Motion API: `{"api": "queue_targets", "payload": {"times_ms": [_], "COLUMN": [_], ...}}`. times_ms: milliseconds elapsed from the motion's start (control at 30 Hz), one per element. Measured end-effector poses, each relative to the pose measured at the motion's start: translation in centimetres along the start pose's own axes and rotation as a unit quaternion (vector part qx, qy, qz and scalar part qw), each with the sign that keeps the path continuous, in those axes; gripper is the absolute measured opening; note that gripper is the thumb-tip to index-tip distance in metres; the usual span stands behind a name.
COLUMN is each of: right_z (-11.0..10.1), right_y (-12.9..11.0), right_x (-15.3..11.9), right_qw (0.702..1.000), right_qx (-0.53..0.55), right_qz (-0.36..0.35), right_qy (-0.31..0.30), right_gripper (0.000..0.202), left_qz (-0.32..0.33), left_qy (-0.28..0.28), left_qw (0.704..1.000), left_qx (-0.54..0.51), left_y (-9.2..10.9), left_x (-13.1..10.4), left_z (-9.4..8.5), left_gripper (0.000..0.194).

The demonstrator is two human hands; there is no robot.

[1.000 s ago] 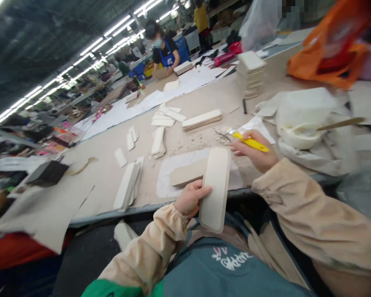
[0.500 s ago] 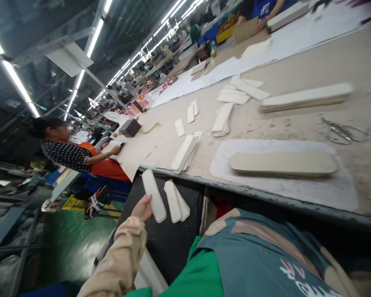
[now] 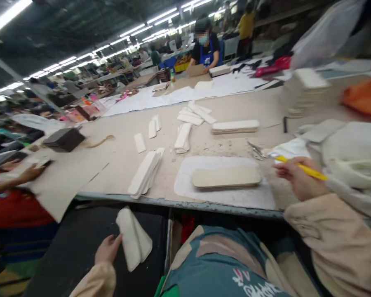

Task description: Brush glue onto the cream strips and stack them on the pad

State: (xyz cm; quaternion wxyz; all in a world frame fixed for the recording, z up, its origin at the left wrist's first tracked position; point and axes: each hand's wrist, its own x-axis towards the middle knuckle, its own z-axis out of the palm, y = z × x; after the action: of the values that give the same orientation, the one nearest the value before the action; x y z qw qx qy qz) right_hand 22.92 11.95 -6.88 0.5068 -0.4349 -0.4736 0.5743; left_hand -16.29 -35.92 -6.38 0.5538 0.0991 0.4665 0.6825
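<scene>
Lying overlapped on a black surface (image 3: pixel 80 231) at the frame's lower left, pale rounded strips (image 3: pixel 130 239) are touched at the edge by the left hand (image 3: pixel 106 249); whether gripped cannot be told. At right, a yellow-handled tool (image 3: pixel 313 171) is clamped in the right hand (image 3: pixel 304 179). Near centre, beige strips (image 3: pixel 226 176) are stacked.

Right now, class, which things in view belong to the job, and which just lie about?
Probably in use: yellow tool in right hand; pale strips at left hand; strip stack on white sheet.

Probably lying about: curved tan strip; dark stack.
</scene>
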Motion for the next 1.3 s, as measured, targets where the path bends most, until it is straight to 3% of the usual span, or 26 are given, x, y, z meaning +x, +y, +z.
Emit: {"api": "queue_targets", "payload": {"times_ms": [33,67,100,133,167,200,233,300,400,533,633,800,1033,1167,1300], "right_z": [0.2,0.3,0.3,0.3,0.2,0.2,0.2,0.4,1.5,4.6,7.7,12.6,16.4,17.0,16.9], "right_y": [-0.3,-0.4,-0.5,-0.5,-0.5,-0.5,-0.5,-0.6,-0.9,-1.3,-1.1,-0.7,-0.2,0.1,0.4], "right_x": [-0.6,-1.2,-1.7,-2.2,-2.7,-3.3,-3.8,-4.8,-6.0,-7.4,-8.1,-8.2,-7.7,-7.6,-7.7], "right_qw": [1.000,1.000,1.000,0.999,0.998,0.998,0.997,0.996,0.998,0.999,0.997,0.986,0.970,0.969,0.971], "right_qx": [-0.005,-0.007,-0.016,-0.023,-0.024,-0.025,-0.022,-0.016,-0.003,0.020,0.012,-0.022,-0.069,-0.097,-0.091], "right_qz": [0.007,0.000,-0.012,-0.031,-0.049,-0.065,-0.077,-0.084,-0.066,-0.009,0.036,0.074,0.099,0.104,0.104], "right_qy": [-0.008,-0.002,-0.007,-0.006,-0.005,-0.005,-0.002,0.004,0.009,-0.024,-0.071,-0.149,-0.210,-0.205,-0.194], "right_gripper": [0.042,0.040,0.037,0.036,0.035,0.034,0.033,0.031,0.029,0.026,0.028,0.033,0.034,0.033,0.030], "left_qz": [0.014,0.050,0.105,0.169,0.231,0.285,0.321,0.378,0.410,0.362,0.296,0.278,0.293,0.297,0.314], "left_qy": [0.074,0.178,0.275,0.327,0.329,0.280,0.208,0.096,0.014,-0.085,-0.140,-0.136,-0.135,-0.131,-0.128], "left_qw": [0.994,0.961,0.891,0.805,0.729,0.683,0.669,0.665,0.682,0.723,0.757,0.794,0.760,0.748,0.729], "left_qx": [0.083,0.206,0.345,0.466,0.555,0.612,0.637,0.637,0.605,0.582,0.565,0.523,0.565,0.579,0.594], "left_y": [0.4,0.6,0.6,0.3,-0.3,-1.0,-1.8,-3.4,-4.5,-4.4,-4.3,-4.5,-5.1,-5.1,-5.0], "left_x": [0.3,0.7,1.3,2.0,2.9,4.0,5.4,8.6,14.6,21.0,22.9,23.2,23.5,23.5,23.6], "left_z": [0.1,0.2,0.5,1.0,1.8,3.0,4.5,8.2,13.5,17.3,17.9,17.6,17.5,17.5,17.4], "left_gripper": [0.031,0.021,0.011,0.004,0.011,0.020,0.024,0.032,0.060,0.088,0.087,0.082,0.090,0.089,0.072]}}
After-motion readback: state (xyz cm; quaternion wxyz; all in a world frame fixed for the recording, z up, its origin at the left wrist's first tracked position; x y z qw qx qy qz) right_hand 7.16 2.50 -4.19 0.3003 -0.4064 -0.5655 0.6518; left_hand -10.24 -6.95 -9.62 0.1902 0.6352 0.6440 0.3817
